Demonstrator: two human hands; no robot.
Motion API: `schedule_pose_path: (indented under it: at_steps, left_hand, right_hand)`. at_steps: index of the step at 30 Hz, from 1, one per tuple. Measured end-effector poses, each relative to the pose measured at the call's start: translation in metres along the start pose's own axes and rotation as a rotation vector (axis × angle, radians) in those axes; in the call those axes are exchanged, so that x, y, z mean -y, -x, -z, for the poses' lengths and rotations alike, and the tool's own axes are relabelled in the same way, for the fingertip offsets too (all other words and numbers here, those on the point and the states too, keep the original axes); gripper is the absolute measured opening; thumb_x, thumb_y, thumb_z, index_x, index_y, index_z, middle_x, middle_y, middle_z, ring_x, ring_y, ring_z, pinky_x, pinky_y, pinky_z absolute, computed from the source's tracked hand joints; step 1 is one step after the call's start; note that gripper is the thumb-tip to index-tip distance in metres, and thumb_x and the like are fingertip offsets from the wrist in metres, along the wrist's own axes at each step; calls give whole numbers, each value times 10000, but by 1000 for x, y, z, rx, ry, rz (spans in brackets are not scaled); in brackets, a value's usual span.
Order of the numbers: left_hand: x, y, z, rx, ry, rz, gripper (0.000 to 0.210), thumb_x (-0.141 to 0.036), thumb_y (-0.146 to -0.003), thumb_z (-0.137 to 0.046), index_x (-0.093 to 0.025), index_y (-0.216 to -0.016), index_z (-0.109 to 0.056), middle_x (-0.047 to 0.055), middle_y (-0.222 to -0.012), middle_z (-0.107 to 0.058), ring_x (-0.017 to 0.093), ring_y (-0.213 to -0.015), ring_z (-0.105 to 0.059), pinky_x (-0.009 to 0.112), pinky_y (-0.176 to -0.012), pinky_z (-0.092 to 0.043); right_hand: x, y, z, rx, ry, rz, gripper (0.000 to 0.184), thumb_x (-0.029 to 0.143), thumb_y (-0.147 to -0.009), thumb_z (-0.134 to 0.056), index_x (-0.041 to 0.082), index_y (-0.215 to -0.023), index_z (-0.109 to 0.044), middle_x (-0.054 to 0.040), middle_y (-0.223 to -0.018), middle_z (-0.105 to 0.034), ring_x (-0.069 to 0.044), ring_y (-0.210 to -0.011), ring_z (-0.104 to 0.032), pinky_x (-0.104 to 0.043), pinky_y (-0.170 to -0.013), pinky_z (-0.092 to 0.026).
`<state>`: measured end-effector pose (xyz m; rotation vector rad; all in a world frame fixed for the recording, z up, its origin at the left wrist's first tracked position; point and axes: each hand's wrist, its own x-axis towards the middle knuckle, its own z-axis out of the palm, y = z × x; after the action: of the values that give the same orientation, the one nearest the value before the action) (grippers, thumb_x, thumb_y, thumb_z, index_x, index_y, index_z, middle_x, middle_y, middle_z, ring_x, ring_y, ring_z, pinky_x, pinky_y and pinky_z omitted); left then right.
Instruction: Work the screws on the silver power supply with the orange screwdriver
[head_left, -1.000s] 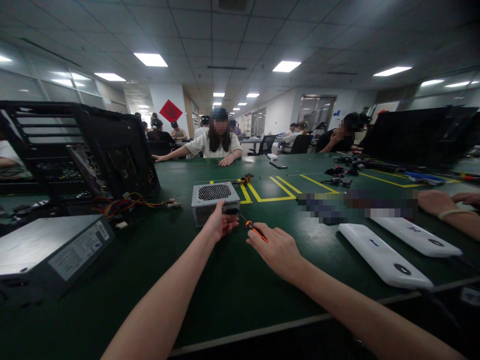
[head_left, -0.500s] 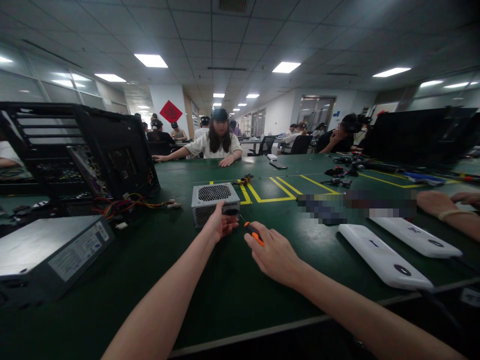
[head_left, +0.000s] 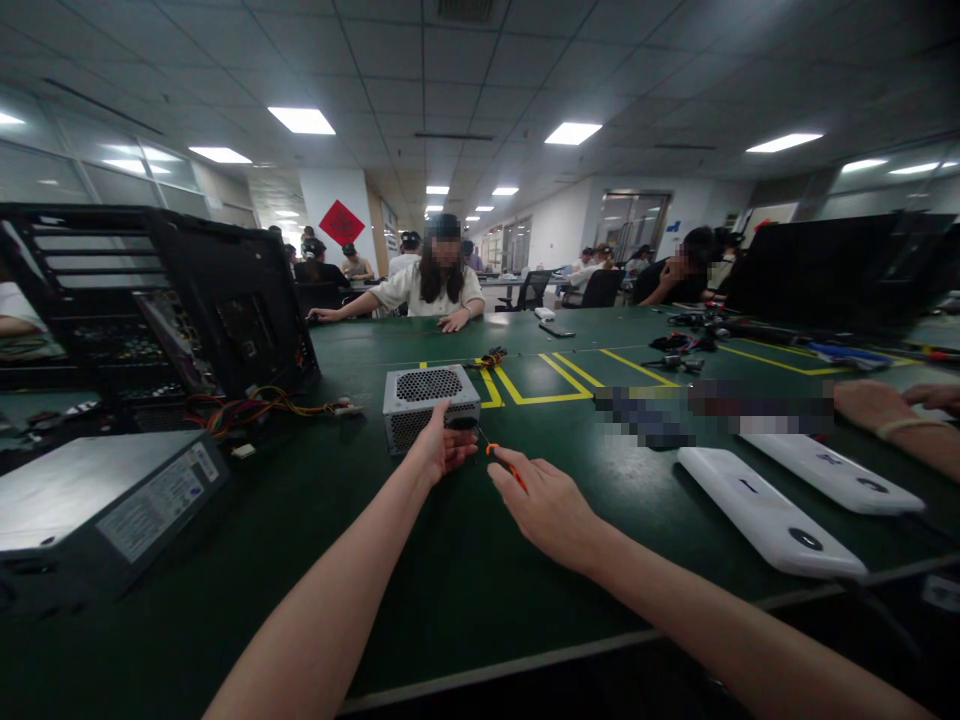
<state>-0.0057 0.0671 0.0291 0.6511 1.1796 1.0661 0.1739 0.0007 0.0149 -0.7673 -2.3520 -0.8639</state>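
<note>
A grey metal computer power supply (head_left: 427,388) with a perforated top stands on the green table in front of me. My left hand (head_left: 436,445) grips its near right corner, the thumb lying up the front and the fingers along the right side. My right hand (head_left: 544,500) is closed round an orange-handled screwdriver (head_left: 516,474). Its thin shaft points up and left toward the right side of the power supply, close by my left fingertips. Whether the tip touches a screw is too small to tell.
An open black computer case (head_left: 157,310) and a second power supply (head_left: 112,505) stand at left, with coloured cables (head_left: 270,405) between. Two white power banks (head_left: 765,510) lie at right, near another person's hand (head_left: 874,408). A person (head_left: 435,285) sits across the green table (head_left: 450,600).
The screwdriver handle looks turned within my right fingers, showing less black. Both hands and the power supply stay almost in place.
</note>
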Motion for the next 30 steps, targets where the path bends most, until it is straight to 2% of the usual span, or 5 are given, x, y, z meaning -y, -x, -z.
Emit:
schedule_pose_path:
  at_steps: [10,16,21,26,30]
  left_hand:
    - [0,-2,1,0,4,9,607,-619,-788,-345,-69,-800,-602,77,-652,-616,98,-496,-565,150,-340,-375]
    - [0,0,-1,9,10,6,595,-606,-793,-346,-68,-812,-600,79,-639,-612,100,-488,-563,151,-335,-360]
    - [0,-1,0,8,5,8,608,-608,-794,-336,-61,-808,-601,85,-652,-613,96,-486,-562,152,-340,-363]
    - [1,-5,2,27,9,6,611,-619,-785,-343,-68,-810,-605,80,-662,-614,99,-501,-569,150,-340,-372]
    - [0,-2,1,15,12,11,614,-619,-781,-354,-58,-813,-600,76,-650,-607,96,-491,-565,149,-339,-373]
  right_hand:
    - [0,0,3,47,-38,-31,262,138,-840,-428,134,-1089,-506,-168,-1150,-525,-187,-849,-565,-305,-737,-420]
    - [-3,0,4,19,-15,-122,179,228,-894,-412,146,-981,-546,-88,-940,-608,-134,-672,-555,-261,-641,-403]
    - [-2,0,4,46,6,-61,245,142,-845,-427,154,-1074,-513,-135,-1106,-545,-169,-781,-556,-290,-702,-400]
    - [-4,1,2,-1,36,-137,181,227,-892,-419,158,-1003,-545,-82,-917,-606,-128,-642,-532,-256,-618,-374]
    - [-2,0,5,30,13,-59,220,182,-863,-419,145,-1049,-529,-151,-1116,-547,-183,-821,-565,-296,-707,-404]
